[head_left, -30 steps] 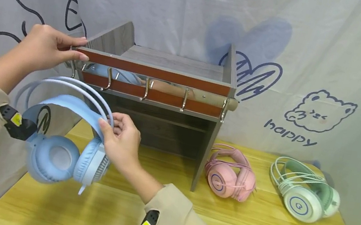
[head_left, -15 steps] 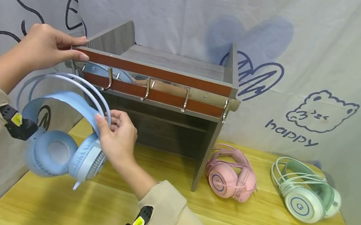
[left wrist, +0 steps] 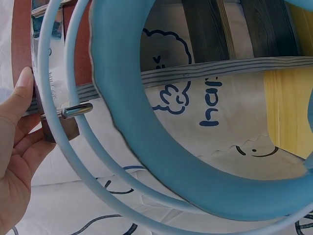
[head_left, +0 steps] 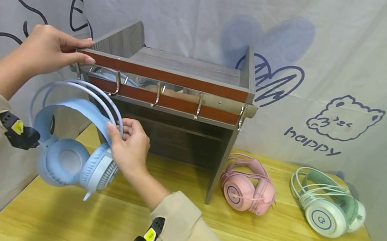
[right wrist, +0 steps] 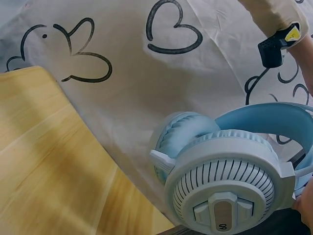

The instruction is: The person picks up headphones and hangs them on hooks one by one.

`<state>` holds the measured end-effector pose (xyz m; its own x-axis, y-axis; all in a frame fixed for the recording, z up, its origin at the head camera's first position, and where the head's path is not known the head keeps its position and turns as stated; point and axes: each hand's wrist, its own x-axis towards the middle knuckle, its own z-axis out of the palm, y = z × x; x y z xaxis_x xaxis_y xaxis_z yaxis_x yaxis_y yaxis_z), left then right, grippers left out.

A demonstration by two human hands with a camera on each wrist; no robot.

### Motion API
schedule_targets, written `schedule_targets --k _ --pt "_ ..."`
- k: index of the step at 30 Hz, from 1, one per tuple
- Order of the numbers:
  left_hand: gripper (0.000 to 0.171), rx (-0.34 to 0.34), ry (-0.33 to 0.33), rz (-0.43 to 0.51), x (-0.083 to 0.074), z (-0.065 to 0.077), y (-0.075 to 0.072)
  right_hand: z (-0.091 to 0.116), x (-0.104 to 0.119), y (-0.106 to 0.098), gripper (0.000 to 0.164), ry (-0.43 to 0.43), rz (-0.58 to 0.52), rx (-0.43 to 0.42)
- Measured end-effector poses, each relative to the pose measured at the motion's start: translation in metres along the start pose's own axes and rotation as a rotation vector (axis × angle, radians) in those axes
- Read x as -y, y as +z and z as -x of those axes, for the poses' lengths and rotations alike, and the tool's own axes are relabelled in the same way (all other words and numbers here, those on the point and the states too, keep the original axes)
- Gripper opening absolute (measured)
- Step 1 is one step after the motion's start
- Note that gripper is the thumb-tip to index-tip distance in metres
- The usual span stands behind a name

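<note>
With thumb and fingers, my left hand (head_left: 49, 49) grips the left end of the hook rail (head_left: 226, 105) on the grey shelf (head_left: 223, 159). My right hand (head_left: 131, 148) pinches the right side of the headband of light blue headphones (head_left: 82, 108), held up in front of the rail's left end. Their ear cups (right wrist: 225, 191) hang below, above the table. In the left wrist view, a metal hook (left wrist: 77, 109) beside my left hand overlaps the two thin wires (left wrist: 105, 164) of the headband. Only part of my right hand shows in the right wrist view.
Pink headphones (head_left: 239, 192) lie right of the shelf on the yellow wooden table (head_left: 197, 236). Farther right are green headphones (head_left: 326, 219), their cord wound round them. Several metal hooks line the rail. A printed cloth (head_left: 210, 21) hangs behind.
The blue headphones shift slightly left, then back right and a little up in my right hand, turning slightly. My left hand keeps its place on the rail.
</note>
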<state>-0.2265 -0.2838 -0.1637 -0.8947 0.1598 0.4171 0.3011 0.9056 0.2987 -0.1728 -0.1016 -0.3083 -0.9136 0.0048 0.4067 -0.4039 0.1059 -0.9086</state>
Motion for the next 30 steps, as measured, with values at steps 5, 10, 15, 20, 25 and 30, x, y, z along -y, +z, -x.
schedule_targets --k 5,10,15,20,25,30 --pt "0.044 -0.001 -0.001 0.004 -0.001 0.001 0.0 -0.001 -0.006 0.0 0.024 -0.002 -0.008 0.036" --pt "0.044 0.001 -0.003 0.007 -0.001 0.0 0.0 -0.001 -0.011 0.001 0.024 -0.031 -0.035 0.062" --pt "0.043 -0.001 0.005 0.0 0.0 0.0 0.0 -0.003 -0.017 0.002 0.026 -0.076 -0.041 0.038" --pt "0.044 0.009 -0.008 0.002 -0.001 -0.001 0.0 -0.005 -0.022 0.001 0.028 -0.093 -0.057 0.035" --pt "0.044 0.01 -0.014 -0.002 -0.001 -0.001 -0.001 -0.005 -0.024 0.0 0.03 -0.036 -0.088 0.075" --pt "0.045 0.01 -0.016 0.001 -0.002 0.0 -0.001 -0.006 -0.026 0.001 0.032 -0.02 -0.083 0.07"
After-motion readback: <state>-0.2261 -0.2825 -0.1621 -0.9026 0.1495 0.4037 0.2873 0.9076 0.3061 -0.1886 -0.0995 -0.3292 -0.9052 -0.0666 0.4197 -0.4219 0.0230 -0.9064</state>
